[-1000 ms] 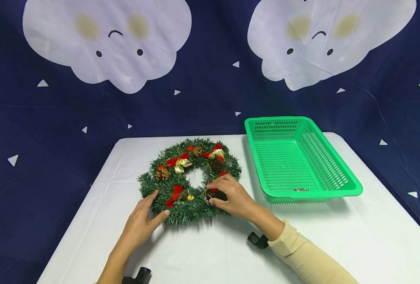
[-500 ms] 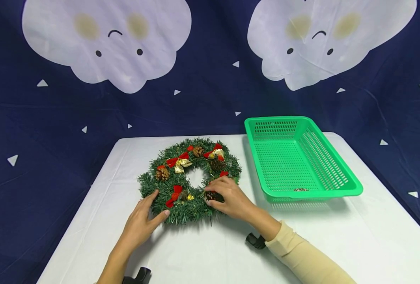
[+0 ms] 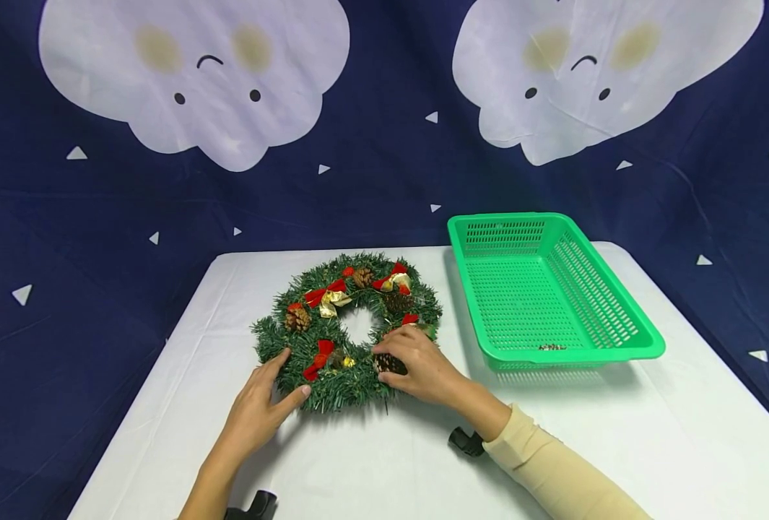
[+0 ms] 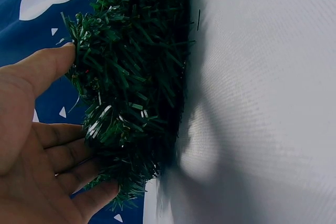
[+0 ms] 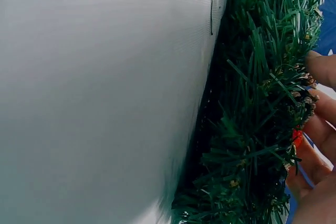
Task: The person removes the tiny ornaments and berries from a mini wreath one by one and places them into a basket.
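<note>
A green tinsel wreath (image 3: 345,393) with red bows, gold ribbons and pinecones lies on the white table. At its front right, the right hand (image 3: 426,370) pinches a dark pinecone (image 3: 390,363) between thumb and fingers, low against the greenery. The right wrist view shows the cone's edge (image 5: 310,98) beside the fingertips, with a red bit (image 5: 297,138) below. On the wreath's front left, the left hand (image 3: 259,408) rests with thumb and fingers spread. In the left wrist view its thumb and fingertips touch the tinsel (image 4: 131,77). A red bow (image 3: 320,360) lies between the two hands.
A green plastic basket (image 3: 631,352) stands right of the wreath, with a small red item (image 3: 552,347) near its front. Black wrist devices (image 3: 466,440) sit under both forearms. A dark blue cloth (image 3: 384,195) with white clouds hangs behind the table.
The right hand has shifted slightly left, its fingers now around the pinecone, which shows more between thumb and fingers. The left hand and the wreath stay in place.
</note>
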{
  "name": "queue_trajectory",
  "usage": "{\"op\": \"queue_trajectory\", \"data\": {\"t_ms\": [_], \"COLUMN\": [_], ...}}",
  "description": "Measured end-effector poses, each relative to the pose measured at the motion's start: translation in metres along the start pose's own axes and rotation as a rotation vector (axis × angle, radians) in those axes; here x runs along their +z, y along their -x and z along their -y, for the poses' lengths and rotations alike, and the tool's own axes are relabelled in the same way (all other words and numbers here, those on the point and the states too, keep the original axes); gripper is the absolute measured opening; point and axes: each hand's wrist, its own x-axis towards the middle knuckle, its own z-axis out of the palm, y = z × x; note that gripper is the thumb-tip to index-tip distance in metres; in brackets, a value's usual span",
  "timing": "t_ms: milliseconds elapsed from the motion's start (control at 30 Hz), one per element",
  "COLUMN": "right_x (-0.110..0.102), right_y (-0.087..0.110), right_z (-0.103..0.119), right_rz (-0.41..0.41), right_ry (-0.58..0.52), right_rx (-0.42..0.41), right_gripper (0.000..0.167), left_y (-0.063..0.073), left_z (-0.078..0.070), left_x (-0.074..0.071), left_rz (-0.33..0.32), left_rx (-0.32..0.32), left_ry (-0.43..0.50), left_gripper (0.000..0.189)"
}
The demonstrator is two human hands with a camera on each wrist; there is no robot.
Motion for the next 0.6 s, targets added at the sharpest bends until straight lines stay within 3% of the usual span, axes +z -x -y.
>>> {"op": "queue_trajectory", "data": {"t_ms": [600], "right_x": [0.0077], "right_y": [0.0004], "right_z": [-0.0050], "right_rz": [-0.047], "right_ry": [0.021], "right_rx": [-0.056], "right_gripper": [0.035], "left_y": [0.0007], "left_z": [-0.0011], "left_x": [-0.0007], "left_rz": [0.008], "left_rx": [-0.008], "left_ry": [0.000], "left_gripper": [0.078]}}
